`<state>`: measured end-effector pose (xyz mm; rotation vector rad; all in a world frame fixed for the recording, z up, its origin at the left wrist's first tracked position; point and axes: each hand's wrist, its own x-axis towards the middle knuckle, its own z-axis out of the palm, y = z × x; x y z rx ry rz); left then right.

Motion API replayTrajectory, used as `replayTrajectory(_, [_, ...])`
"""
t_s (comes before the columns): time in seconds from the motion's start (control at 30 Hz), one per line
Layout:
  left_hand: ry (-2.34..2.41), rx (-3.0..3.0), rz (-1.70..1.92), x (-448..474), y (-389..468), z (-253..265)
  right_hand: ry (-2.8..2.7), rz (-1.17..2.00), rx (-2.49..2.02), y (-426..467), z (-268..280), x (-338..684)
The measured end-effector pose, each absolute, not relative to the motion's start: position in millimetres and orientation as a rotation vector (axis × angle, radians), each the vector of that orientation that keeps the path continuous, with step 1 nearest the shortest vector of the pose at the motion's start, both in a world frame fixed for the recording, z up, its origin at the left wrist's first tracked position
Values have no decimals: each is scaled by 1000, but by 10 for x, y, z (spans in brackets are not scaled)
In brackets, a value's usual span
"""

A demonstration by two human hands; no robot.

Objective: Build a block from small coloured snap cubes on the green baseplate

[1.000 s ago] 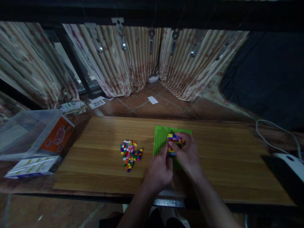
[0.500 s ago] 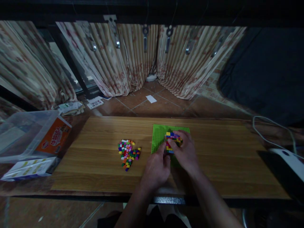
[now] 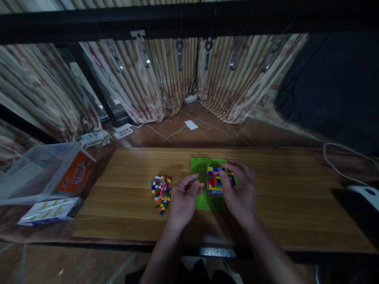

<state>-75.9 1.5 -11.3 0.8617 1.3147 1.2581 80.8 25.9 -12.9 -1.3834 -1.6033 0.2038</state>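
Observation:
A block built of many-coloured toy bricks [image 3: 211,181] sits on a green studded baseplate [image 3: 201,203]. My right hand [image 3: 241,193] is curled around its right side, thumb over the top and fingers behind, covering part of it. To the left of the block, my left hand [image 3: 184,199] is pinched, with a small orange brick [image 3: 202,184] at its fingertips. Beyond that hand, a loose pile of small coloured bricks [image 3: 160,189] lies on the wooden table, partly hidden by the hand.
The low wooden table [image 3: 284,197] carries the baseplate and pile. At its left stand a clear plastic bin [image 3: 38,157] with an orange label and a white box [image 3: 51,211]. A white cable [image 3: 346,146] and white device [image 3: 363,197] are at the right.
My left hand has moved left, away from the block, and now shows an orange brick at its fingertips. My right hand has shifted slightly right, uncovering more of the block. The view has tilted slightly.

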Motion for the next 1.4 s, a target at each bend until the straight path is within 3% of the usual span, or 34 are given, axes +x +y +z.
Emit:
replayTrajectory(0.2, [1089, 638, 1422, -734, 17, -57, -1850, 423, -1130, 143, 31, 678])
replayTrajectory(0.53, [1003, 661, 1358, -808, -8, 26, -1905, 637, -1004, 146, 13, 656])
replayTrajectory(0.93, [1146, 703, 1256, -905, -12, 81, -1211, 1090, -1034, 201, 25, 784])
replayTrajectory(1.4, [1368, 1065, 1012, -739, -42, -82, -1430, 904, -1260, 274, 17, 944])
